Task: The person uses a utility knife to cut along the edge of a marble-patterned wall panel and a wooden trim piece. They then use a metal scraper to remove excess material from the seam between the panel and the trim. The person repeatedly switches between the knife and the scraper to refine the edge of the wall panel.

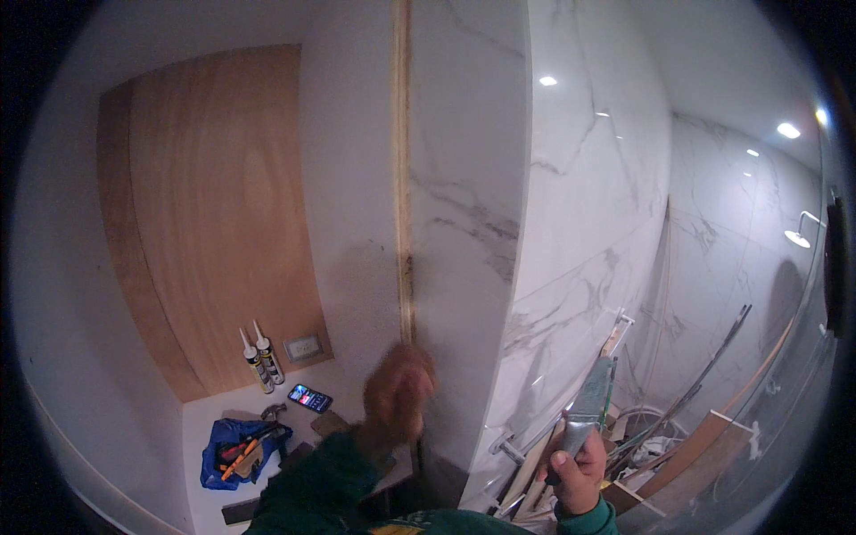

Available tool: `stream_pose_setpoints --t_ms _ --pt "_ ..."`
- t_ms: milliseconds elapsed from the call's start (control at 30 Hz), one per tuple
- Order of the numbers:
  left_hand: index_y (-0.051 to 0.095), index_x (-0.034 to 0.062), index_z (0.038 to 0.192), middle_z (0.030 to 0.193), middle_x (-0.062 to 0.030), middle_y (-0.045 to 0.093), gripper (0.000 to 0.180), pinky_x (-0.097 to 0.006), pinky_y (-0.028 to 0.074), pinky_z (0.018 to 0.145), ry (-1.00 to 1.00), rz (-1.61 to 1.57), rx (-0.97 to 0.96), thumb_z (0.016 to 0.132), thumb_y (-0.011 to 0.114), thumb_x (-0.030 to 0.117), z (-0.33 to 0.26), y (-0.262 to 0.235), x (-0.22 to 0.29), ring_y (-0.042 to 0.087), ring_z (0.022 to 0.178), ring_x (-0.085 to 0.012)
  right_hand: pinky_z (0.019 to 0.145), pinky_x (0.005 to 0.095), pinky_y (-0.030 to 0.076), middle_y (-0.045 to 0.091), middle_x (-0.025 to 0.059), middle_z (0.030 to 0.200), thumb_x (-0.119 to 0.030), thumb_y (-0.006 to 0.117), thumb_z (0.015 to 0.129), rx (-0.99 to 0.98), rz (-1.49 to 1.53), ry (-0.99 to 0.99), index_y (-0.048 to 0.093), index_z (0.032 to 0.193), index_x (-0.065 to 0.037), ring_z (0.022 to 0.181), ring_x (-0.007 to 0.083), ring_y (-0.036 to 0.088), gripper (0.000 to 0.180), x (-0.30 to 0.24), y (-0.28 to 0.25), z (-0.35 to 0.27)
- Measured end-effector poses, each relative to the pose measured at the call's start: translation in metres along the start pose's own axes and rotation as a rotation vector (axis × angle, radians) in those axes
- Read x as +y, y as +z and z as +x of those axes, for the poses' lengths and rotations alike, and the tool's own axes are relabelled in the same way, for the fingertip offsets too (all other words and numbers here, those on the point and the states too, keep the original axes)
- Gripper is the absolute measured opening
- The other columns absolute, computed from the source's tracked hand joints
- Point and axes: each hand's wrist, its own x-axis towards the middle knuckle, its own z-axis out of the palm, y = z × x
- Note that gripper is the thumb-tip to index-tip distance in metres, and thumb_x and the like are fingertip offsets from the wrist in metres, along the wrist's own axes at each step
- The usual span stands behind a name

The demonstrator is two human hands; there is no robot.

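My left hand (399, 392) is up against the lower part of a narrow wood-coloured strip (404, 178) that runs up the wall edge beside a marble-look panel (464, 160). Motion smears its fingers, so whether they hold anything is unclear. In my right hand (580, 468), lower right, is a putty knife (589, 401) with its grey blade pointing up. The thumb presses near the base of the blade, away from the wall strip. Green sleeves cover both forearms.
On a white counter (203, 419) at left are two sealant cartridges (261, 364), a lit phone (309, 398), a hammer (274, 412) and a blue bag of tools (239, 455). A wooden panel (214, 214) stands behind. Offcut boards (695, 455) and long strips fill the shower area, right.
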Motion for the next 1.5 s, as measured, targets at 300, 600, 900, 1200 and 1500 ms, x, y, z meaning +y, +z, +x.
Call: stream_pose_setpoints --t_ms 300,600,900,1200,1500 --pt "0.069 0.0024 0.114 0.123 -0.0175 0.065 0.025 -0.043 0.053 0.096 -0.150 0.023 -0.230 0.101 0.067 0.023 -0.093 0.028 0.033 0.064 0.113 -0.0329 0.064 0.0259 0.051 0.068 0.0054 0.078 -0.012 0.073 0.095 -0.443 -0.158 0.154 0.065 0.113 0.004 0.068 0.0116 0.065 0.026 0.010 0.032 0.009" --pt "0.070 0.0014 0.117 0.114 -0.0146 0.069 0.031 -0.038 0.052 0.098 -0.849 -0.180 -0.095 0.098 0.072 0.026 -0.134 0.017 0.046 0.066 0.111 -0.0248 0.064 0.0411 0.052 0.069 0.0207 0.086 -0.016 0.074 0.093 -0.680 -0.668 0.073 0.067 0.118 -0.002 0.071 0.0343 0.069 0.030 0.046 0.054 0.019" --pt "0.071 0.0006 0.110 0.099 -0.0055 0.070 0.027 -0.033 0.052 0.086 -1.140 -0.040 0.386 0.098 0.072 0.025 -0.194 -0.031 0.045 0.065 0.100 -0.0135 0.086 0.0413 0.054 0.071 0.0188 0.105 -0.026 0.074 0.095 -0.771 -0.623 0.142 0.061 0.136 0.000 0.093 0.0328 0.070 0.051 0.069 0.045 0.017" --pt "0.077 0.0021 0.098 0.091 -0.0139 0.078 0.028 -0.039 0.057 0.075 -1.420 0.468 0.239 0.095 0.070 0.029 -0.313 -0.115 -0.084 0.075 0.080 -0.0242 0.093 0.0383 0.054 0.071 0.0139 0.109 -0.017 0.070 0.098 -0.713 -0.533 0.563 0.062 0.133 0.003 0.098 0.0258 0.070 0.041 0.068 0.002 -0.015" --pt "0.082 0.0171 0.098 0.093 -0.0148 0.076 0.020 -0.051 0.060 0.088 -0.708 1.455 -0.541 0.086 0.069 0.025 -0.374 -0.138 -0.220 0.075 0.092 -0.0374 0.090 0.0325 0.054 0.071 0.0119 0.110 -0.008 0.071 0.097 -0.728 -0.545 0.753 0.061 0.135 0.003 0.099 0.0190 0.068 0.041 0.068 -0.017 -0.045"
